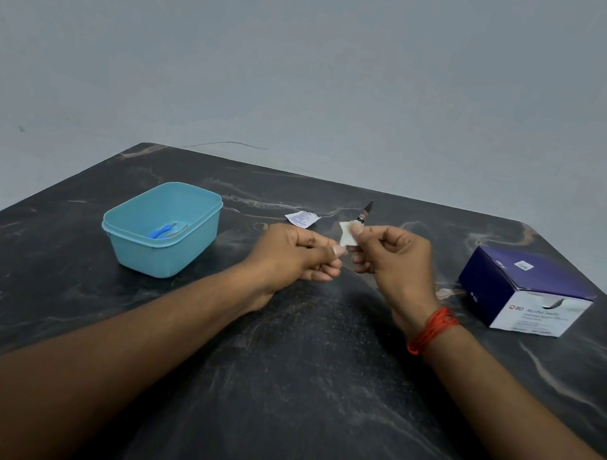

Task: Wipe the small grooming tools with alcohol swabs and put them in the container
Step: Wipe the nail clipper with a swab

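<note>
Hands meet over the middle of a dark marbled surface (313,352), two of them, both bare. The right hand (389,260) pinches one white alcohol swab (346,235) between thumb and forefinger, folded around the shaft of one small dark grooming tool (367,207); its other fingers are curled in toward the palm. The tool's pointed end sticks up and away on the far side of the swab, tilted slightly right. The left hand (297,255) sits just beside the right, a little nearer and to the left, fingers curled, thumb tip pressed against the forefinger. It appears to pinch the near end of the same tool, though that end is hidden between the two hands. One band of red thread (433,330) is wound around the right wrist.

One torn white wrapper (302,218) lies flat on the surface just beyond the left hand. To the left, well apart from the hands, stands one open teal container (168,259). Inside it lies one blue-handled tool (158,233), with a thin pale piece beside it that I cannot make out. On the right stands one box of alcohol swabs (524,295), dark blue on top, white on its near face, its opening toward the near side. A plain grey wall (323,52) rises behind the far edge.
</note>
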Motion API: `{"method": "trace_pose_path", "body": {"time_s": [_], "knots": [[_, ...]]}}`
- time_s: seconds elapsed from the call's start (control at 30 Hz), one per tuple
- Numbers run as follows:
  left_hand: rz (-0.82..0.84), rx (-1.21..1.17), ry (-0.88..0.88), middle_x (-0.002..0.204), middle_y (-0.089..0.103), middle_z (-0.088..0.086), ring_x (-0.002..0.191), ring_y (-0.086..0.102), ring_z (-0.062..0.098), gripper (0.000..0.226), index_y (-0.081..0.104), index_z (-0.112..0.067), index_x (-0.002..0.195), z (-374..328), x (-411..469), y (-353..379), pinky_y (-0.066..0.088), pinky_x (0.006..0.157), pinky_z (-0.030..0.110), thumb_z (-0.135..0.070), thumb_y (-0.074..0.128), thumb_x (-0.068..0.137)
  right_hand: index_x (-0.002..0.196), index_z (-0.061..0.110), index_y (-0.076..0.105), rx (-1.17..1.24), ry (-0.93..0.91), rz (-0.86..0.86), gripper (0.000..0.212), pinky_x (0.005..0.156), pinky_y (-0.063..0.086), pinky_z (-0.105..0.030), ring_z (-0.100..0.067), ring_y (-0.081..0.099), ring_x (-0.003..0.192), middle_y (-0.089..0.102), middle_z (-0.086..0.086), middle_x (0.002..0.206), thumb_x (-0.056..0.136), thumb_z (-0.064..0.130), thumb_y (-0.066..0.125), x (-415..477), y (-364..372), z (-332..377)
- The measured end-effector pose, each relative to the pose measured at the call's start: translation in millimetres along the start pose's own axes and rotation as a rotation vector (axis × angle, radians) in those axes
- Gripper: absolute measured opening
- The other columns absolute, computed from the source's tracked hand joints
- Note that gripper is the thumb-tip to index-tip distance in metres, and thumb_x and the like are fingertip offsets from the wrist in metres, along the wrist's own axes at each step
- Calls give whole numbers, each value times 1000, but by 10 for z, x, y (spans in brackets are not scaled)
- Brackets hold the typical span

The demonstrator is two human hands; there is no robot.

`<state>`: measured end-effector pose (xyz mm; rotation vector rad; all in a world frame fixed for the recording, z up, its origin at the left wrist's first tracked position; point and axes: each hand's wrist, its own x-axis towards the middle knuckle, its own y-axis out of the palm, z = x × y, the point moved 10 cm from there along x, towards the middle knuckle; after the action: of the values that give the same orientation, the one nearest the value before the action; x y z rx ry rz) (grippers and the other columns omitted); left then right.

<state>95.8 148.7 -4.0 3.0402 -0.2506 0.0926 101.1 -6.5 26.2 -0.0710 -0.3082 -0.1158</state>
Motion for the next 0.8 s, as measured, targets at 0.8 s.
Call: {"method": "trace_pose_path", "body": {"time_s": [0.8], "knots": [[17,49,-6,75,74,10,69,72,15,10,74,0,94,41,28,12,59,64,22,-7,73,87,88,7,74,52,10,42,12,57,53,-24,-11,67,64,74,-4,73,90,19,71,-12,61,1]]}}
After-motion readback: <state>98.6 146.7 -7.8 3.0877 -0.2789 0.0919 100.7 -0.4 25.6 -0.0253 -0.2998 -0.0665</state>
